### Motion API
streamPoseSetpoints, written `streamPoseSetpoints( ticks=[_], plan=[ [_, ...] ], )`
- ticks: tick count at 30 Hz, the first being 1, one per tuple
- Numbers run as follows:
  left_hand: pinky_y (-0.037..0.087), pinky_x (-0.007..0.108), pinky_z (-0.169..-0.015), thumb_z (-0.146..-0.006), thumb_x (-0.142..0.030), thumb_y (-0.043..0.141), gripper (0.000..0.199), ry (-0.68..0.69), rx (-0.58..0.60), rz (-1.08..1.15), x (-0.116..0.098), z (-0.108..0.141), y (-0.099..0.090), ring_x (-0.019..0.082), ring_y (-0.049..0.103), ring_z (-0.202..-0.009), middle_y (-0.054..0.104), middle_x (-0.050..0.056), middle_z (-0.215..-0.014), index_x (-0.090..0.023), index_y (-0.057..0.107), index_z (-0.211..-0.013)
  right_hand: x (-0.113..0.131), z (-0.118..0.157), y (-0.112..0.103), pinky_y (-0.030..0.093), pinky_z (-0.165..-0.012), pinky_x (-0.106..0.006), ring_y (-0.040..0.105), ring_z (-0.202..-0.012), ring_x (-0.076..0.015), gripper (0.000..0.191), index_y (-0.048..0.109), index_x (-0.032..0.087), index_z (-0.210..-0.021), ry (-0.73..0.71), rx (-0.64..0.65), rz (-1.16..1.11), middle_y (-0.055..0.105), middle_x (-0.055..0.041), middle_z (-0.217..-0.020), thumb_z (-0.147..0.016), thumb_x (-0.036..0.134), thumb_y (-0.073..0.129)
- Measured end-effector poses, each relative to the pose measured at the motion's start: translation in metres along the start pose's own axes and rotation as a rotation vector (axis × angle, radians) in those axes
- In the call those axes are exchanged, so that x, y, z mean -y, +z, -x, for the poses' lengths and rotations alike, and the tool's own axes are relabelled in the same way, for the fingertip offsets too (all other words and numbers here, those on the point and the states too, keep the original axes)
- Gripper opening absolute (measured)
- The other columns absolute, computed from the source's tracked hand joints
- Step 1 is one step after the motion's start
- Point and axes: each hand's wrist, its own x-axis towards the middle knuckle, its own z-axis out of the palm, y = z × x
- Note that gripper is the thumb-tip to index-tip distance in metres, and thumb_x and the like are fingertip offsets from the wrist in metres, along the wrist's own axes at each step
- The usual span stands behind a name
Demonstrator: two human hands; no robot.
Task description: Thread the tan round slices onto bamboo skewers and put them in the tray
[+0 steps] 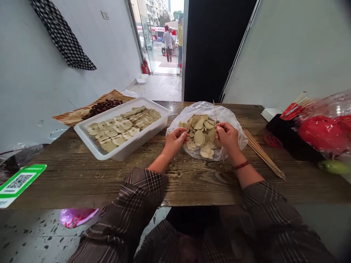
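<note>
My right hand point(227, 136) pinches a thin bamboo skewer point(215, 109), which stands nearly upright above a clear plastic bag point(175, 122). Thin, round, pale tan-green slices point(199, 138) are heaped in the opened bag. At the bag's left edge, my left hand point(175, 141) has thumb and fingertips pressed together; what is between them, if anything, is too small to make out. To the left, a white plastic tray point(120, 155) holds rows of the same kind of slices threaded on skewers point(117, 128). Loose bamboo skewers point(263, 155) lie just right of the bag.
Behind the tray, dark reddish-brown pieces point(102, 108) lie on patterned paper point(68, 118). A black box point(290, 137), red-handled scissors point(272, 140) and a red plastic-wrapped bundle point(320, 133) are at right. A QR-code sign point(20, 182) stands at the wooden table's point(137, 190) left.
</note>
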Motion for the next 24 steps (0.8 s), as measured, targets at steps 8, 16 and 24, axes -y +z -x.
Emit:
streamPoseSetpoints(
  ticks=[8, 16, 24],
  plan=[
    [0.05, 0.03, -0.076, -0.085, -0.029, 0.058, 0.023, 0.264, 0.036, -0.663, 0.003, -0.008, 0.011, 0.018, 0.065, -0.083, 0.073, 0.007, -0.095, -0.017, 0.068, -0.102, -0.001, 0.007, 0.0, 0.027, -0.047, -0.022, 0.036, -0.048, -0.009, 0.027, 0.071, 0.015, -0.09, -0.043, 0.092, 0.076, 0.048, 0.0045, -0.057, -0.077, 0.028, 0.051],
    [0.045, 0.041, -0.091, -0.085, -0.04, 0.06, 0.027, 0.306, 0.129, -1.423, -0.004, -0.02, 0.034, 0.03, 0.06, -0.101, 0.07, 0.012, -0.097, -0.018, 0.075, -0.09, 0.004, 0.005, 0.001, 0.024, -0.046, -0.023, 0.03, -0.046, -0.0079, 0.032, 0.073, 0.012, -0.091, -0.022, 0.113, 0.068, 0.045, 0.0056, -0.053, -0.074, 0.025, 0.049],
    [0.043, 0.042, -0.089, -0.083, -0.037, 0.062, 0.024, 0.358, 0.048, -1.479, 0.002, -0.018, 0.039, 0.03, 0.058, -0.102, 0.069, 0.012, -0.101, -0.018, 0.072, -0.093, 0.002, 0.002, 0.001, 0.025, -0.047, -0.023, 0.031, -0.046, -0.0083, 0.033, 0.073, 0.012, -0.091, -0.024, 0.106, 0.079, 0.044, 0.0058, -0.051, -0.074, 0.025, 0.048]
  ],
)
